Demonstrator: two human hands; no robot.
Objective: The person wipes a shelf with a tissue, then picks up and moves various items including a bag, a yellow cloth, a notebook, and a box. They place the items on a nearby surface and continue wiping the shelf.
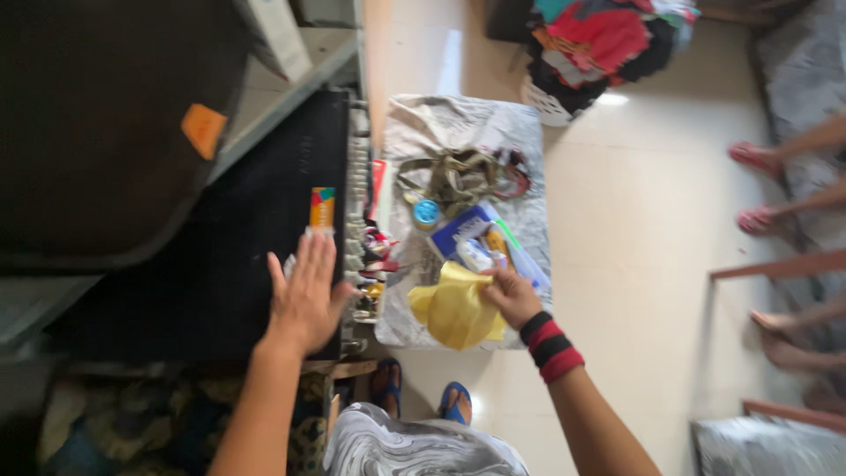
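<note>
My left hand point(304, 295) lies flat, fingers spread, on the black surface point(220, 264) at centre-left of the frame, gripping nothing, just below a small orange and yellow packet point(322, 208). My right hand point(511, 295), a red and black banded cuff point(551, 345) on its wrist, is pinched shut on the upper edge of a yellow cloth point(456, 308) at centre frame, above a pale sheet point(458, 123) spread on the tiled floor. Beside the cloth on that sheet, blurred: blue packet point(458, 231), round blue lid point(426, 211), olive straps point(454, 176); heap of bright clothes point(608, 40) at upper right
</note>
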